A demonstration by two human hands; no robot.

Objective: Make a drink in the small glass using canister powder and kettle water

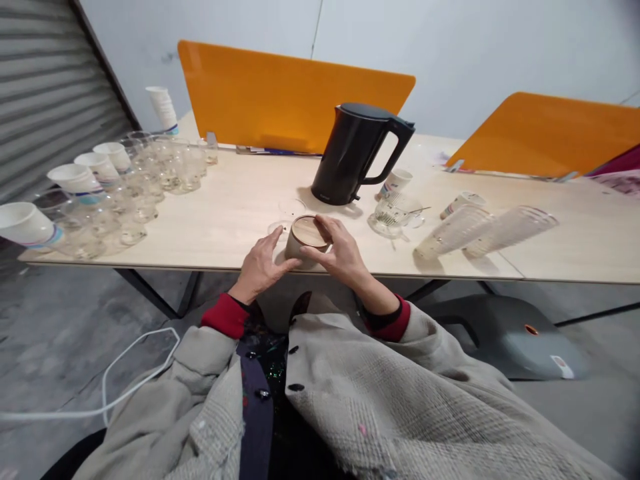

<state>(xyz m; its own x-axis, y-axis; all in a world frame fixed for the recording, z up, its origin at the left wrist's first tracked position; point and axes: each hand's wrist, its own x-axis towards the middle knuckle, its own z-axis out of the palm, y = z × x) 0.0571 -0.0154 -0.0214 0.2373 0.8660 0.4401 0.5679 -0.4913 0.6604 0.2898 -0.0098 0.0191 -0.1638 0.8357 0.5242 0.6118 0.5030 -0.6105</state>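
Canister [309,233], wood-lidded, is being clasped at the tabletop [240,207] edge by the half-curled right grip [345,255], apparently for steadiness. Left grip [260,267] is being held spread, empty, alongside, contact unclear. Kettle [345,153] is being stationed beyond the right grip, presumably for reach.

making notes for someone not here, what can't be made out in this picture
All in the head view:
- inside of the jar: hidden by its wooden lid
- right side of the jar: partly hidden by the right hand
- inside of the kettle: hidden by its lid
- small mark on the kettle: too small to read
- one end of the white cable: cut off by the left edge
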